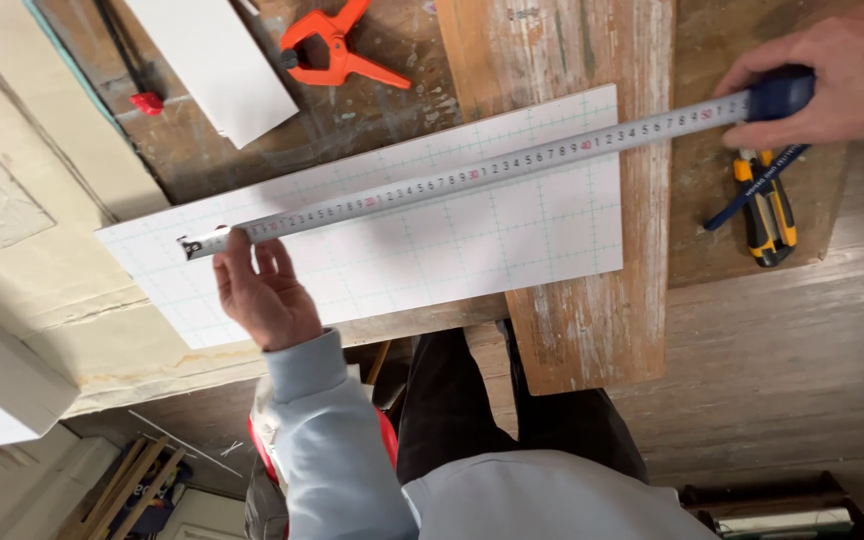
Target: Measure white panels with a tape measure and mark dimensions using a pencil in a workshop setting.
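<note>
White gridded board [472, 235] | left hand [262, 295] fingers pinch tape blade [472, 175] end | right hand [832, 80] grips tape case [780, 93]

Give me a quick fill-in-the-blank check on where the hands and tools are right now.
1. The tape measure is stretched across the white ____ board.
2. The left hand pins the tape's ____ end.
3. The right hand holds the tape's dark ____ case.
4. The spring clamp is ____ in colour.

Missing words: gridded; hooked; blue; orange

Left hand [264, 295] fingers pinched, right hand [832, 75] curled shut, arms spread.
</note>
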